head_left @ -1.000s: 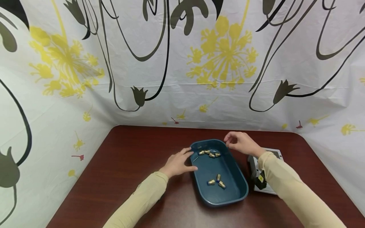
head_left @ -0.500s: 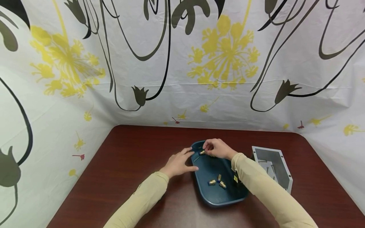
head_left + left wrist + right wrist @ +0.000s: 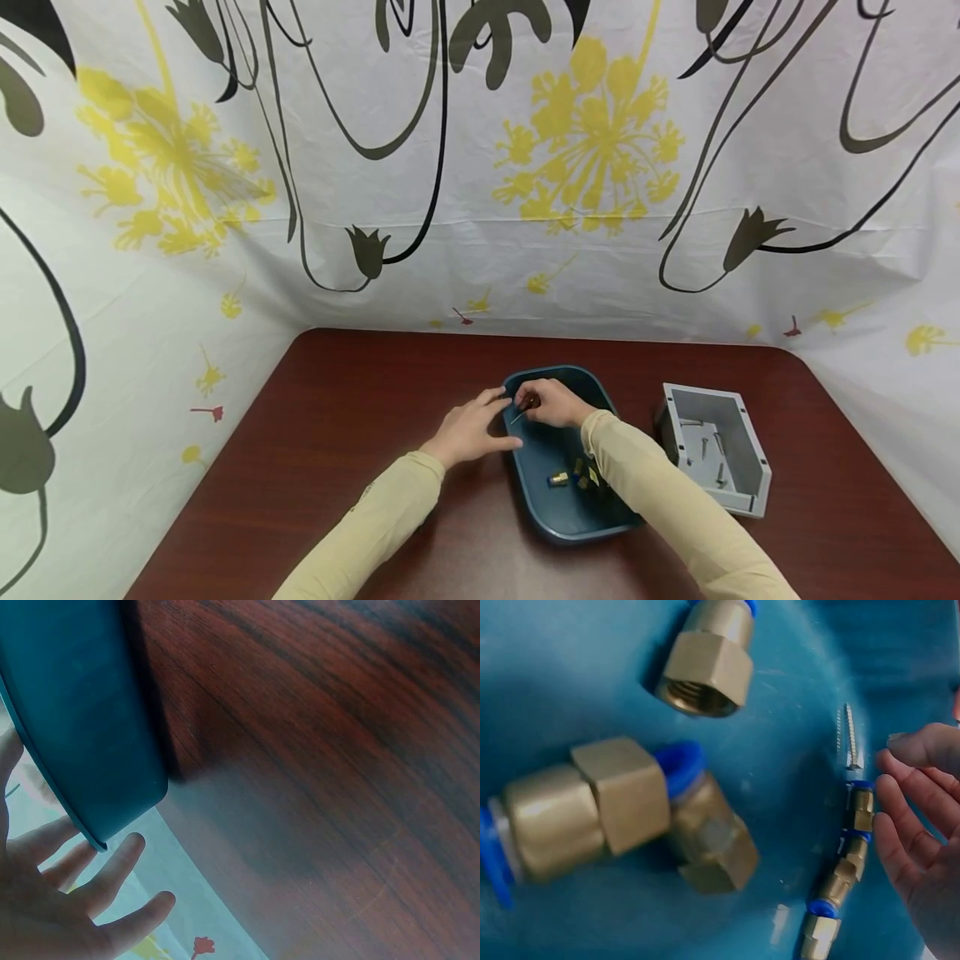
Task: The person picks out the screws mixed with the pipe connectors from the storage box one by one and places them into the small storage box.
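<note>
A dark teal tray (image 3: 547, 521) holds several brass push-in fittings (image 3: 705, 664) with blue collars. One small screw (image 3: 850, 733) lies at its far left, just past a row of fittings (image 3: 861, 810). My right hand (image 3: 557, 403) reaches into the tray, its thumb and fingertips close beside the screw with a gap showing in the right wrist view. My left hand (image 3: 467, 432) rests at the tray's left rim, fingers spread and fairly straight; the left wrist view shows the fingers (image 3: 112, 874) around the rim corner.
To the right of the tray stands a grey open box (image 3: 744, 442) with several screws (image 3: 705, 448) inside. Everything sits on a dark red-brown wooden table (image 3: 375, 392). A patterned white cloth (image 3: 480, 183) hangs behind the table's far edge.
My right hand has moved left from above the tray's far right rim down into the tray, beside the screw. The grey box has come into full view. My left hand stays put.
</note>
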Motion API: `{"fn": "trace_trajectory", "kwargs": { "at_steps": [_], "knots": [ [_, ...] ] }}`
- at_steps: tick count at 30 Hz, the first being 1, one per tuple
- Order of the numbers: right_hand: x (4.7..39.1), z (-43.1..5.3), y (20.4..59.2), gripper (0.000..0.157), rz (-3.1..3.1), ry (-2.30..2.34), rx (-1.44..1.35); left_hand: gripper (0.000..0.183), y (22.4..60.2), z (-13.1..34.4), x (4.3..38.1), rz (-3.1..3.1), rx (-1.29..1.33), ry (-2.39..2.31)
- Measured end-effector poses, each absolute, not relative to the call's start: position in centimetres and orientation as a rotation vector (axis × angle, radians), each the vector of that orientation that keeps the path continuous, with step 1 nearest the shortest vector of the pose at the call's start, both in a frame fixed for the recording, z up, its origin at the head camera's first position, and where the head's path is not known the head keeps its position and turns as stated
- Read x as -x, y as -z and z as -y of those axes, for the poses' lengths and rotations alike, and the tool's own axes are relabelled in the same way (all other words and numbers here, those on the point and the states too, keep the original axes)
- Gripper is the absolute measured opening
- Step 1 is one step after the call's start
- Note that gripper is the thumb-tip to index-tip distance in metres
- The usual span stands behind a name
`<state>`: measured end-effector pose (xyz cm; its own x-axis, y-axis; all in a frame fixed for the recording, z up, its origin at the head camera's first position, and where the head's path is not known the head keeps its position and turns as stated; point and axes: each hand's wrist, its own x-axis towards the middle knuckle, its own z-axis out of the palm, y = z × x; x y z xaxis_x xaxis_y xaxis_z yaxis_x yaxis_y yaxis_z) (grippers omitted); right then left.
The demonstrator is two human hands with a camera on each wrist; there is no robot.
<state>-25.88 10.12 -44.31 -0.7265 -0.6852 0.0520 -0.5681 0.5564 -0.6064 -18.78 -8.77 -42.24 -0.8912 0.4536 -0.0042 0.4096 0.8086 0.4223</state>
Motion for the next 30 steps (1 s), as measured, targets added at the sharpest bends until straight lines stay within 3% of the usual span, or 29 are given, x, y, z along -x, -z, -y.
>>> {"fn": "trace_trajectory", "kwargs": {
  "at_steps": [17,30],
  "knots": [
    [25.4,-10.2,46.1,0.019,-2.676,0.837,0.877,0.069,42.5,8.9,18.6,-2.898,-0.704,-0.67],
    [25.0,-10.1,46.2,0.017,-2.669,0.835,0.892,0.069,42.8,8.8,18.8,-2.913,-0.705,-0.666]
  ]
}}
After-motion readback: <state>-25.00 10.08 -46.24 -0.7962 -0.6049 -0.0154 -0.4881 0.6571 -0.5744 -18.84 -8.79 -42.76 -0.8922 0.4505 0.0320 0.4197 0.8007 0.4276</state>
